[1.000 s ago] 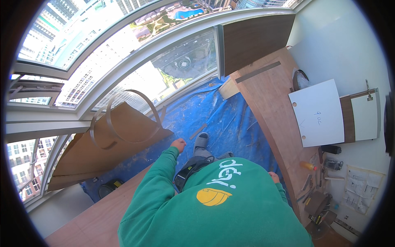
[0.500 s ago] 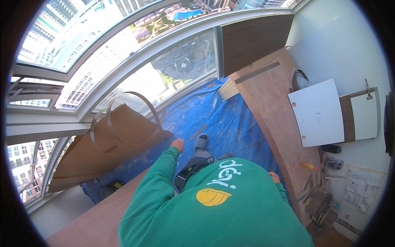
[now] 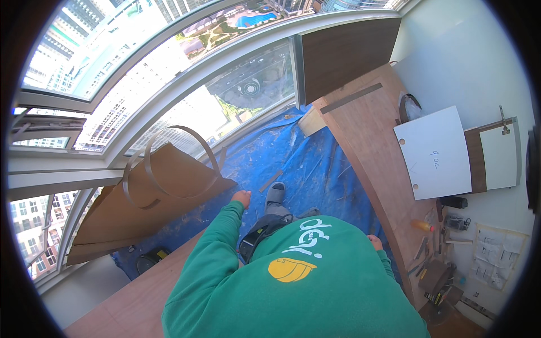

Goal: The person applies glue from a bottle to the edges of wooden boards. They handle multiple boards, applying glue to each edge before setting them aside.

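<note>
My left hand (image 3: 242, 198) hangs in front of me above the blue sheet, beyond the cuff of my green sleeve. Its fingers are curled closed, and nothing shows in them. Nearest to it are a thin brown strip (image 3: 271, 181) lying on the blue sheet and my foot in a grey sandal (image 3: 275, 192). My right hand (image 3: 375, 242) shows only in part at my right side, beside the edge of the long wooden bench top; my green sweatshirt and sleeve hide most of it, so its fingers cannot be made out.
A brown board (image 3: 146, 186) with looped edging strip (image 3: 209, 151) leans by the windows at left. The blue sheet (image 3: 315, 163) covers the floor. The bench top (image 3: 375, 141) at right bears a white panel (image 3: 434, 152), an orange bottle (image 3: 421, 226) and several tools. A wooden surface (image 3: 129, 287) lies at lower left.
</note>
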Available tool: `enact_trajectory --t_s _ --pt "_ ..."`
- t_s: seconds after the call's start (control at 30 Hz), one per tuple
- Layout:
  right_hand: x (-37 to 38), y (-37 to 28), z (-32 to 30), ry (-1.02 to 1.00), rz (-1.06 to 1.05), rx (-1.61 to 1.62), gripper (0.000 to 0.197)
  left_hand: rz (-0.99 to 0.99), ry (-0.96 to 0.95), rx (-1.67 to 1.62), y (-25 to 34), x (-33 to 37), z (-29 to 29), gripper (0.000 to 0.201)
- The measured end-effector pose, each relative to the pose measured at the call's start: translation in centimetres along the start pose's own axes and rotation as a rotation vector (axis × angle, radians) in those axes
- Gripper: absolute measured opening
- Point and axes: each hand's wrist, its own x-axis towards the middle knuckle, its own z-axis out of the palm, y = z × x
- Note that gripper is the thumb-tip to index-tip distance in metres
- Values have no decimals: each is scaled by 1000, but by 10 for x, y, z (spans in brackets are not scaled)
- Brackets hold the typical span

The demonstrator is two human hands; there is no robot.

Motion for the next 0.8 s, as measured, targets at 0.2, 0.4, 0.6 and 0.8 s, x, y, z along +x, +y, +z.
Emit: enact_trajectory --t_s 0.2,0.4,0.6,0.8 --pt "4 9 2 -2 10 5 19 -270 60 -312 26 -11 -8 49" --pt "1 4 0 -7 -15 -13 19 -303 6 -250 17 -4 -2 55" --pt "2 7 2 -8 3 11 19 -199 143 -111 9 0 8 47" --pt "1 7 4 -11 18 15 18 -214 160 -126 4 4 12 46"
